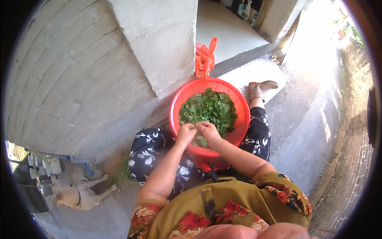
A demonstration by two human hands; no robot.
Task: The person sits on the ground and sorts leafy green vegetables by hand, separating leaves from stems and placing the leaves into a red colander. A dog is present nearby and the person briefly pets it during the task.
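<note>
A red plastic colander basket (246, 127) sits between my knees, with a heap of loose green leaves (219, 109) inside. Over its near half, my left hand (186, 133) and my right hand (208, 132) meet at the fingertips. Both pinch a thin leafy stem (194, 115), whose pale upper part stands out against the heap. My fingers hide where exactly it is gripped. Just below my right hand, a single leaf (202, 140) shows near the basket's rim; whether it hangs from the stem cannot be made out.
A knotted red plastic bag (204, 59) is at the wall corner (170, 50) behind the basket. My right boot (262, 87) rests on a pale tiled step (273, 73). At lower left a dog (79, 194) lies on the concrete. Bottles (247, 10) stand inside the doorway.
</note>
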